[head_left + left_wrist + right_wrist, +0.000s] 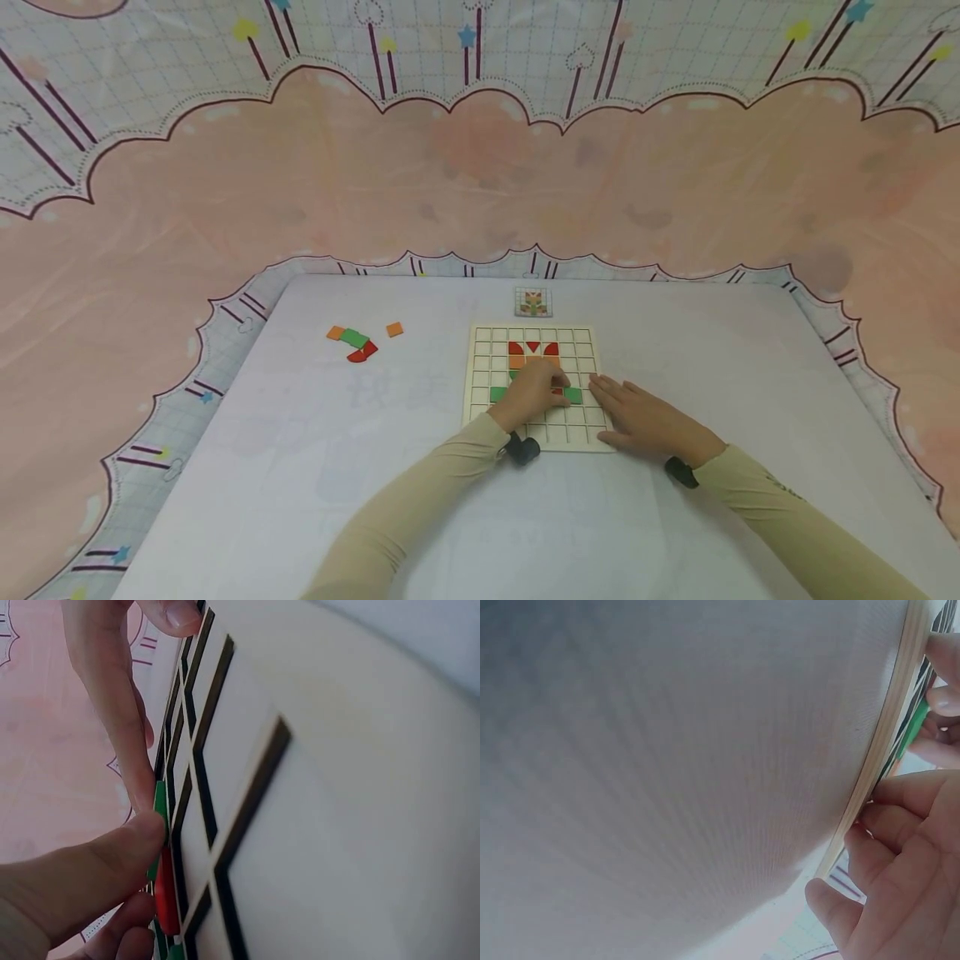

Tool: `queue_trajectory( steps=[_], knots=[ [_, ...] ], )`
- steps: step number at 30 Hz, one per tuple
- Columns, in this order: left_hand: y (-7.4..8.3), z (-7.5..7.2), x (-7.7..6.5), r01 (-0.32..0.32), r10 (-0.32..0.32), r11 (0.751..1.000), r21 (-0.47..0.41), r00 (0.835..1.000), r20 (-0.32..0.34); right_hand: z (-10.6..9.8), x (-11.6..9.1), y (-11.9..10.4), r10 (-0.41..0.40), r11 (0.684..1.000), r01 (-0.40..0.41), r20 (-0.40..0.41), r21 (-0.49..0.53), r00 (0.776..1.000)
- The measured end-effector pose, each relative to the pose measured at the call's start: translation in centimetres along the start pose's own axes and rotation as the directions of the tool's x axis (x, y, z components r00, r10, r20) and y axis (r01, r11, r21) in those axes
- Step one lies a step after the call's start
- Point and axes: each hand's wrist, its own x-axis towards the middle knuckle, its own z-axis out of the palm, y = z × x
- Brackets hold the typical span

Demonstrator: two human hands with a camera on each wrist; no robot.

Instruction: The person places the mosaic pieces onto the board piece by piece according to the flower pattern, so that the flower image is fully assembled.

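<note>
A square wooden grid board (480, 421) lies on the table, with red, orange and green tiles set in its cells. My left hand (531, 393) reaches over its middle, thumb and fingers curled together at a green square tile (573, 396). In the left wrist view, the thumb lies against a green tile (160, 793), with a red tile (166, 892) just beside it. The palm hides part of the pattern. My right hand (652, 421) rests at the board's right edge, fingers extended, fingertips and thumb touching the rim.
Behind the board lies a small pattern card (533, 302). Loose tiles form a small group at the left, among them a green tile (354, 338) and a red tile (357, 356). A lone orange tile (394, 330) is near them. The white table (247, 467) ends at a patterned cloth.
</note>
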Motion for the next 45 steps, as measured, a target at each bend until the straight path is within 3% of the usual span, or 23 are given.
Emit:
queue_trajectory(
  steps=[11,18,25,31,37,45],
  knots=[
    [-0.6,0.5,0.2,-0.028,0.028,0.999,-0.035,1.0,-0.005,0.1,0.0,-0.1,0.026,0.999,-0.026,0.016,0.019,1.0],
    [-1.2,-0.8,-0.6,-0.004,0.009,0.989,-0.147,1.0,0.028,0.4,0.0,-0.1,0.023,1.0,-0.023,0.014,0.017,1.0],
    [-3.4,-3.6,-1.5,-0.008,0.022,0.966,-0.257,0.998,0.053,0.3,-0.1,-0.3,0.022,1.0,-0.022,0.02,0.019,1.0],
    [-6.4,-6.6,-2.8,-0.043,0.049,0.953,-0.299,0.999,0.014,-0.1,-0.1,-0.5,0.037,0.999,-0.037,0.026,0.023,0.999],
    [-9.7,-10.0,-4.1,0.002,-0.021,0.965,-0.263,0.997,-0.07,-0.1,-0.1,-0.5,0.041,0.999,-0.042,0.033,0.011,0.999],
    [-14.5,-13.7,-5.3,0.061,-0.105,0.972,-0.226,0.977,-0.184,0.1,0.0,-0.2,0.033,0.999,-0.033,0.022,0.0,0.999]
  ],
)
